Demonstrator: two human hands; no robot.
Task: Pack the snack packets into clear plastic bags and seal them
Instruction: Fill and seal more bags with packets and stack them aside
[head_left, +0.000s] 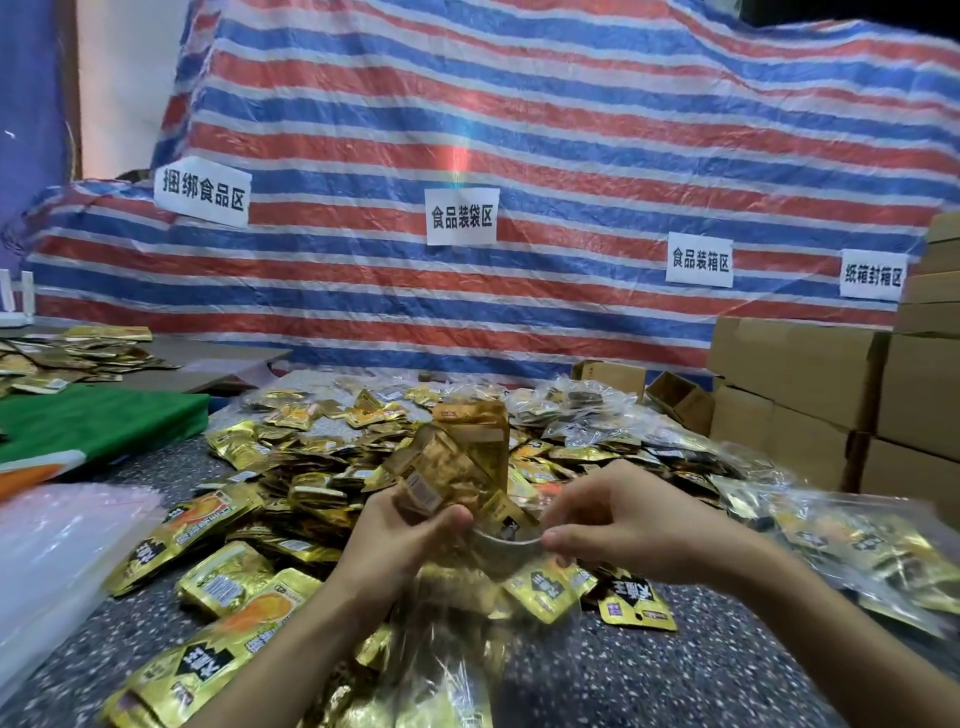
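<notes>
My left hand (400, 540) grips a bunch of gold snack packets (462, 462) standing upright, their lower ends inside the mouth of a clear plastic bag (447, 660). My right hand (618, 525) pinches the bag's rim at its right side and holds the mouth open. The bag hangs down toward me with some gold packets inside. A wide heap of loose gold packets (291, 478) covers the speckled table (675, 675) behind and to the left of my hands.
Filled clear bags of packets (810, 525) lie at the right. A stack of empty clear bags (57, 561) sits at the left edge, a green cloth (98, 421) behind it. Cardboard boxes (810, 395) stand at the right, a striped tarp (519, 156) with paper signs behind.
</notes>
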